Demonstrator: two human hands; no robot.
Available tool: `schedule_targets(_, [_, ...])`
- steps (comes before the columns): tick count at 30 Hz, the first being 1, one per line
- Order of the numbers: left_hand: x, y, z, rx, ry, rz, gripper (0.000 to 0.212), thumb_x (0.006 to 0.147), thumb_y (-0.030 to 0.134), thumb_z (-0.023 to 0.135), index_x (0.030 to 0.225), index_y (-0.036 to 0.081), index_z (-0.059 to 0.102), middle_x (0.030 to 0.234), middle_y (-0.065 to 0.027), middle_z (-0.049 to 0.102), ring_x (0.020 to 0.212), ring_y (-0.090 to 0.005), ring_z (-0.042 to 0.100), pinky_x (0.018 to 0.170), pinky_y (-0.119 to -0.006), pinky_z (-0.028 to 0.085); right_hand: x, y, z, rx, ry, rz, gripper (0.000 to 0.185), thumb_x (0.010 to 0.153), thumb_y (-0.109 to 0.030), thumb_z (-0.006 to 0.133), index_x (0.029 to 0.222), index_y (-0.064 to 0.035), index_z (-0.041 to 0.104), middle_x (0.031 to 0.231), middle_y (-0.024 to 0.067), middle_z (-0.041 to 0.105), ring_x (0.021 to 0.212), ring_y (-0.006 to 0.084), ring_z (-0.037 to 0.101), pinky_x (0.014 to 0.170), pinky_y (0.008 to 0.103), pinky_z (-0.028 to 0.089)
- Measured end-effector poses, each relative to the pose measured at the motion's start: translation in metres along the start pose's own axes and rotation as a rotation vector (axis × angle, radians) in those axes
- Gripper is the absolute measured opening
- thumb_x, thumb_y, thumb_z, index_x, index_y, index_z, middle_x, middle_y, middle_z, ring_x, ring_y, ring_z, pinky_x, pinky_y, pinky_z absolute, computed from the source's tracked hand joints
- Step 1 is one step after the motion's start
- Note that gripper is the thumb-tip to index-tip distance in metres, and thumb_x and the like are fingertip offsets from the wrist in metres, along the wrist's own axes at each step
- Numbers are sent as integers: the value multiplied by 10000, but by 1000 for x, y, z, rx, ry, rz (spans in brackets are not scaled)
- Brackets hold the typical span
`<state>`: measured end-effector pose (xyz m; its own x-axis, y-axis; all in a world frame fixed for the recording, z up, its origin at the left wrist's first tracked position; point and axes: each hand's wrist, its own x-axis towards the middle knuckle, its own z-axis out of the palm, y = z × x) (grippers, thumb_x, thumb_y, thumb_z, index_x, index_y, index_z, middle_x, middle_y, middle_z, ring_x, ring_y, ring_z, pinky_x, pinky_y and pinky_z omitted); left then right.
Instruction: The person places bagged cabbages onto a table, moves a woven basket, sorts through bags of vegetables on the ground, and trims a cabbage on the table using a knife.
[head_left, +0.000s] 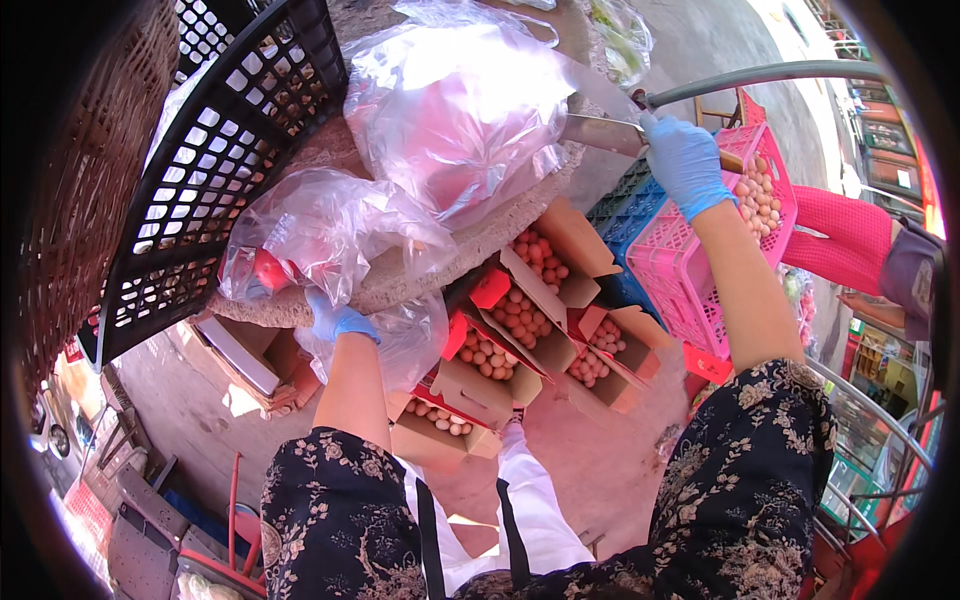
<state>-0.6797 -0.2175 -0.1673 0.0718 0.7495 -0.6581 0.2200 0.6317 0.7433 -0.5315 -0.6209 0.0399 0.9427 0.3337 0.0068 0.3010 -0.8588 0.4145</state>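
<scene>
My right hand (684, 161), in a blue glove, is closed round the wooden handle of a large knife (606, 135), whose blade points left beside a large, glare-lit clear plastic bag (457, 120) with pinkish contents. My left hand (335, 319), also gloved in blue, grips the lower edge of a smaller clear plastic bag (330, 225) that shows something red inside. Both bags rest on a rough stone slab (495, 217). More thin clear plastic (409, 337) hangs below the slab, next to my left hand.
Cardboard boxes of eggs (517, 319) stand on the ground below the slab. A black plastic crate (202, 172) leans at left. At right, a pink crate (675, 255) with eggs stands near a metal rail (765, 71) and a person in pink trousers (840, 236). A red chair frame (225, 562) is lower left.
</scene>
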Motion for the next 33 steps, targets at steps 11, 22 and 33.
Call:
schedule_targets(11, [-3,49,-68,246,-506,-398,413,727,463,621,928,106,574,810,-51,553,731,-182,526,624,-369,445,-285,-107,-101,897,-476,712,219,692,-145,556,872,-21,559,684,170,572,612,243,583,568,331,446])
schedule_targets(22, [-48,210,-416,744,-859,-256,321,842,281,526,1103,94,538,934,-5,559,828,-91,519,729,-258,431,-365,-270,-251,1702,-845,471,51,746,-67,508,757,-24,482,553,23,479,411,82,452,387,215,362])
schedule_targets(33, [-220,180,-706,-64,-278,88,230,842,223,534,998,58,570,798,-6,580,677,-84,530,598,-217,414,-405,-239,-341,1798,-830,-117,76,810,-62,529,872,-54,486,610,16,508,445,80,483,412,207,420])
